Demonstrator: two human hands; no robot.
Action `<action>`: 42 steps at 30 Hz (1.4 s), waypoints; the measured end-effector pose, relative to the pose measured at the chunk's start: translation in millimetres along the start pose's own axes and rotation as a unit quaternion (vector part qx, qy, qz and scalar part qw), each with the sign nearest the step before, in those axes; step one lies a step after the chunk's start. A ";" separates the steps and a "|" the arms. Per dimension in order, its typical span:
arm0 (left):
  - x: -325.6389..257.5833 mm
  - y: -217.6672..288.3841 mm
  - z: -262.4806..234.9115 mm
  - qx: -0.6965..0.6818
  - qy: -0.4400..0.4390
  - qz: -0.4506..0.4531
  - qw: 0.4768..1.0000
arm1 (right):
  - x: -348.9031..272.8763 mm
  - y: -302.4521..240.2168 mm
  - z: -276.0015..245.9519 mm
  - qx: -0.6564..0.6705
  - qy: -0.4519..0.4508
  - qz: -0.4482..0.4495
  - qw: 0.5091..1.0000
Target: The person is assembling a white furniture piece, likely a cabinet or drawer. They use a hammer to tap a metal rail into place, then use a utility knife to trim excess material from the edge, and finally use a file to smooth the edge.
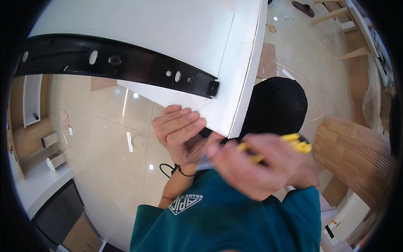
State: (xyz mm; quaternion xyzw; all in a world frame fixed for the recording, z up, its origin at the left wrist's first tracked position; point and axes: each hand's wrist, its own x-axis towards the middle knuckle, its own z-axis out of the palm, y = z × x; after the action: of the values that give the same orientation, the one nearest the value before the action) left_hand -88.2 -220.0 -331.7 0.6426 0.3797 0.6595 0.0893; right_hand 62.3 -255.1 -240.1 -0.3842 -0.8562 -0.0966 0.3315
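The left hand [181, 132] is curled shut on the lower corner of a white panel [184, 33], fingertips [191, 115] lying on its face, thumb hidden behind. The right hand [262, 166] is blurred by motion; it is clenched around a yellow tool [294, 142], whose kind cannot be made out. The two hands sit just beside each other, the right overlapping the left wrist.

The panel is held up off the floor, tilted, its thick white edge [247, 84] facing right. A black metal rail [126, 63] with slots and a screw runs across its face, ending in a black clip [213, 88] just above the left fingertips.

A teal sleeve [235, 214] covers the right arm. A black cord [170, 169] loops at the left wrist.

Below lies a glossy beige floor [105, 147]. A ribbed wooden cylinder [357, 155] stands near the right hand. Wooden parts lie well apart at the upper right.
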 end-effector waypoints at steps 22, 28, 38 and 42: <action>-4.9 -1.0 -0.1 -0.011 0.012 -0.008 1.000 | 6.1 34.8 15.6 -0.020 0.059 0.037 0.997; -2.6 -2.9 2.5 -0.008 0.013 0.008 1.000 | -6.1 -3.8 3.0 0.071 0.055 -0.023 0.996; -3.5 -3.2 3.6 -0.007 0.022 -0.003 1.000 | 31.1 78.3 22.2 -0.019 0.133 0.117 0.984; -3.1 -2.5 1.3 -0.003 0.014 0.001 1.000 | 45.4 89.2 25.6 -0.036 0.124 0.120 0.984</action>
State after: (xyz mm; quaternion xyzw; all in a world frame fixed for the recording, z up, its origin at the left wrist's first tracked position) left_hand -87.4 -219.6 -335.9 0.6332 0.3785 0.6698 0.0852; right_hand 92.1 -156.1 -238.5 -0.4813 -0.7522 -0.1339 0.4296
